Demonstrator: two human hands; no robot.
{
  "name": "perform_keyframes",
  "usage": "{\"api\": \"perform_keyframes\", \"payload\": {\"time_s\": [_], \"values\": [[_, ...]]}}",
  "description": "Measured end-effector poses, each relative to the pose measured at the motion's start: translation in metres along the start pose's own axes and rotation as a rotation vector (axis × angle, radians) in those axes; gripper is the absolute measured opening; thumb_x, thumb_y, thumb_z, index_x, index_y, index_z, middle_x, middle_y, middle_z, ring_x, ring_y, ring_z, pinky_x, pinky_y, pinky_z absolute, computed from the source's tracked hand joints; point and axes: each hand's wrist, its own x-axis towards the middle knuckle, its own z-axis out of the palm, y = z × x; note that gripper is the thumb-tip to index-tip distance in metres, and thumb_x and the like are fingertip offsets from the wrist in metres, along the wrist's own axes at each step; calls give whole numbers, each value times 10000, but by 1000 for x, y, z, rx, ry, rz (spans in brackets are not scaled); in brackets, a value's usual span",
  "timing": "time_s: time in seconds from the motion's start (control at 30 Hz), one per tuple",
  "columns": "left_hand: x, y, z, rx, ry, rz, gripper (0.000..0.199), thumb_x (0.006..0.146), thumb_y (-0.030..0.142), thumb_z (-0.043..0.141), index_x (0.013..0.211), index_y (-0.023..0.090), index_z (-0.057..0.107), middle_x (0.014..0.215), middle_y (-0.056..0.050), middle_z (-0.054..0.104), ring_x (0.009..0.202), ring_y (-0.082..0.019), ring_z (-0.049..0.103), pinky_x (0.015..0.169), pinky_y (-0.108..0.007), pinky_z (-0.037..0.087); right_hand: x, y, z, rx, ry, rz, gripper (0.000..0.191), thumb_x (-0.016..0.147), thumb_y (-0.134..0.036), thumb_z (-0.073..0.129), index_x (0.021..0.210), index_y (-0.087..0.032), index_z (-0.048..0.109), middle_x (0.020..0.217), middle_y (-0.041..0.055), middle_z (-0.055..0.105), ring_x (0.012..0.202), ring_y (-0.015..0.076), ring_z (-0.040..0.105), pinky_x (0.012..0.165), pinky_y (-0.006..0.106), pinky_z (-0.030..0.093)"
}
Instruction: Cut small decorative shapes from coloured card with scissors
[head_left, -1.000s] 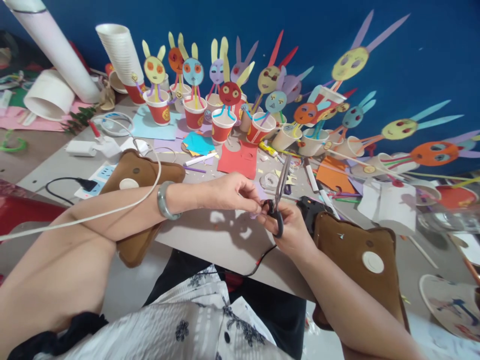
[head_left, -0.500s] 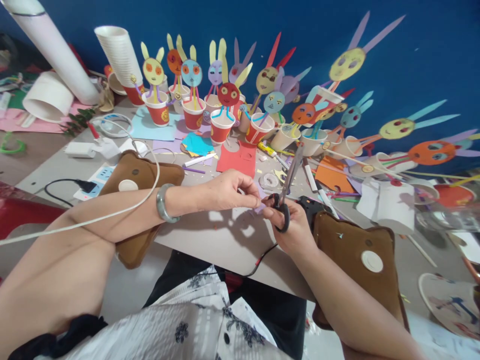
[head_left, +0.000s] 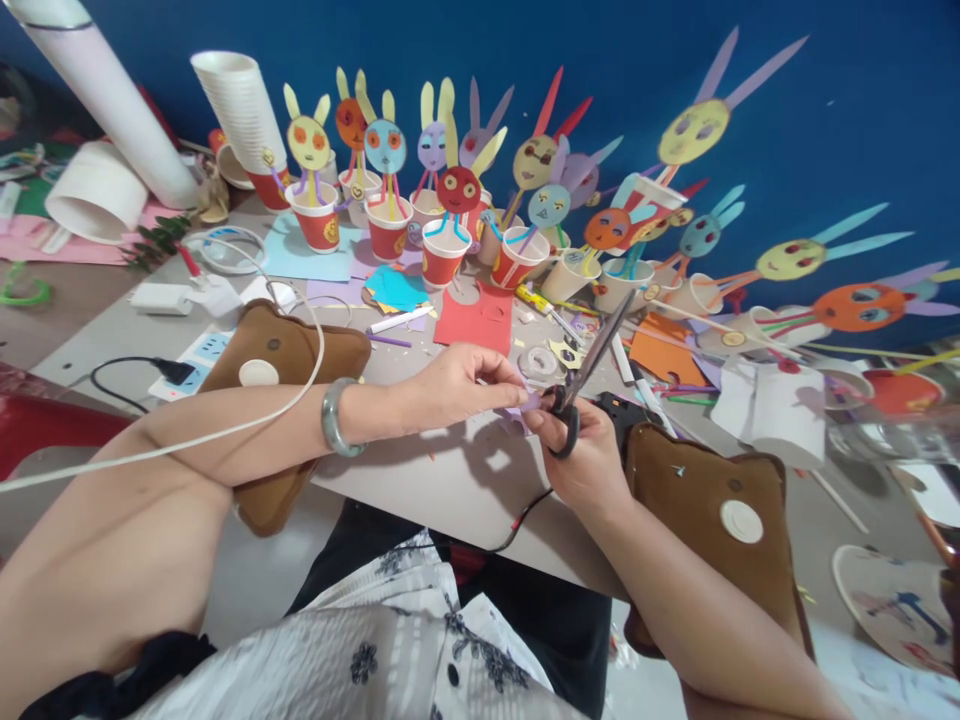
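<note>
My right hand (head_left: 589,450) is closed around the black handles of a pair of scissors (head_left: 596,350), whose blades point up and away from me. Its thumb and fingertip also touch a small piece of purple paper (head_left: 529,402). My left hand (head_left: 469,385) pinches the other side of that paper between thumb and fingers; the fingers hide part of it. Both hands hover just above the grey table (head_left: 465,475), close together. A few purple scraps lie below them. A roll of clear tape (head_left: 540,364) rests just beyond the fingertips.
Paper cups with rabbit-faced paper figures (head_left: 442,255) line the back. Red paper (head_left: 472,318), blue paper pieces (head_left: 394,290) and pens lie before them. Brown cushions (head_left: 720,540) flank my arms. A white cable (head_left: 319,345) crosses my left forearm, near a power strip (head_left: 199,362).
My left hand has shifted slightly right, toward my right hand. The scissors' blades have tilted further right, and more of the purple paper shows between my fingers.
</note>
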Motion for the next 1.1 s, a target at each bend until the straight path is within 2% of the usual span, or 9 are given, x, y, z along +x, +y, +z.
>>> {"api": "perform_keyframes", "payload": {"time_s": [0.17, 0.33, 0.4, 0.57, 0.63, 0.83, 0.97, 1.1], "values": [[3, 6, -7, 64, -66, -55, 249, 872, 328, 642, 750, 119, 701, 707, -12, 672, 621, -68, 553, 577, -194, 422, 0, -3, -1, -48, -57, -4, 324, 581, -418, 912, 657, -214, 672, 652, -11, 617, 608, 132, 521, 560, 270, 448], [7, 4, -14, 153, -225, -13, 137, 737, 229, 757, 791, 108, 726, 728, -28, 704, 658, -87, 597, 629, -205, 461, -2, -10, 3, -47, -153, 69, 339, 526, -347, 942, 617, -198, 652, 597, -29, 593, 566, 113, 493, 533, 250, 433], [8, 2, -16, 224, -235, 20, 128, 710, 190, 756, 804, 107, 729, 754, -35, 713, 679, -97, 610, 638, -210, 466, -3, -11, 4, -46, -174, 71, 348, 528, -342, 943, 603, -193, 637, 598, -29, 593, 568, 110, 490, 533, 244, 430], [8, -1, -19, 309, -255, 76, 120, 726, 223, 727, 773, 113, 728, 735, -30, 696, 660, -93, 588, 615, -208, 449, -1, -5, -3, -86, -163, 9, 294, 584, -348, 920, 668, -204, 677, 679, -8, 655, 611, 131, 537, 563, 261, 460], [8, 0, -19, 294, -245, 77, 100, 723, 209, 721, 760, 116, 729, 714, -22, 687, 640, -87, 576, 608, -207, 442, -1, -1, -6, -91, -148, -13, 277, 604, -352, 910, 698, -212, 691, 694, -8, 661, 626, 137, 546, 576, 267, 462], [5, 4, -13, 163, -109, 76, 74, 739, 195, 732, 755, 124, 718, 668, -5, 681, 590, -61, 549, 601, -195, 446, 0, 2, -5, -46, -38, -31, 292, 634, -425, 889, 741, -228, 702, 702, -15, 657, 626, 139, 558, 601, 287, 475], [5, 4, -11, 77, -93, 83, 55, 728, 156, 737, 737, 120, 697, 657, 0, 676, 557, -49, 537, 598, -193, 461, 0, 0, -2, 24, -6, -11, 289, 599, -407, 907, 739, -234, 723, 683, -22, 659, 612, 131, 560, 603, 287, 478], [5, 2, -11, 85, -93, 105, 84, 730, 185, 752, 740, 120, 700, 711, -16, 693, 579, -52, 546, 597, -195, 456, 0, -2, 1, 116, 29, 23, 264, 556, -360, 929, 710, -248, 746, 667, -36, 658, 612, 116, 556, 607, 274, 475]]}}
